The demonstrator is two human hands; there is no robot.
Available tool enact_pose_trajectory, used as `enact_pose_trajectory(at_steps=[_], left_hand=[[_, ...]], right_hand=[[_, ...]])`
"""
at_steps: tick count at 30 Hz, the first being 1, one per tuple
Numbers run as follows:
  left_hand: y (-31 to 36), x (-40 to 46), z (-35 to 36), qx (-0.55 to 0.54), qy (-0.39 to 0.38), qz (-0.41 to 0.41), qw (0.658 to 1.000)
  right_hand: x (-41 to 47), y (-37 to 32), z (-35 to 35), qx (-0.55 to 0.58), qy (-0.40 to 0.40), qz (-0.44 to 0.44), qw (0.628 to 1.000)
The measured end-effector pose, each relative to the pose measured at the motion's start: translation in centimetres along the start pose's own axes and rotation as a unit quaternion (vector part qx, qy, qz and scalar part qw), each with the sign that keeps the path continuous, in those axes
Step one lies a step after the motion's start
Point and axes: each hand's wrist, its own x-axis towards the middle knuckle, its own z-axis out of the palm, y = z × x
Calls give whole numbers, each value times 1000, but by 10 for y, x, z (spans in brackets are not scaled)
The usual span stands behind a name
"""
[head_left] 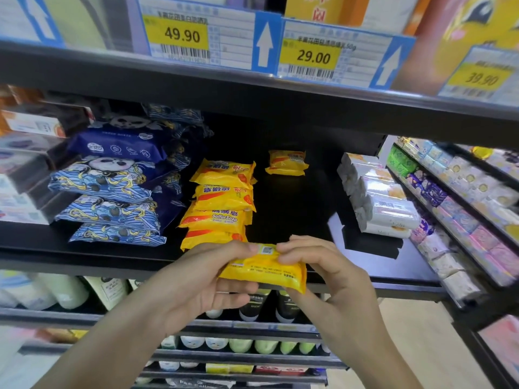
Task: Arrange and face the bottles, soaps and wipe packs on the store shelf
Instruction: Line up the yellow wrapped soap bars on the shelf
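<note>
While both hands are pinching one yellow soap pack at the shelf's front lip, its long axis is running left to right and its printed back is facing up. The left hand is holding the left end, the right hand the right. Just beyond the grip, four matching soaps are lying in a row, a fifth sitting alone farther back; four panda wipe packs are showing at left.
</note>
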Motion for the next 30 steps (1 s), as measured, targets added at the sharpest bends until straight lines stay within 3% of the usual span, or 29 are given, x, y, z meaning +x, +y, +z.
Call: enact_pose_trajectory(at_steps=[14,22,30], left_hand=[[-9,7,-11,54,-21,77,995],[-8,-1,-3,102,25,186,977],[-14,-9,-2,117,-10,236,965]], right_hand=[[-4,-1,-3,-16,-23,23,999],[-2,-5,-8,86,50,167,981],[9,-15,-1,148,-8,247,958]])
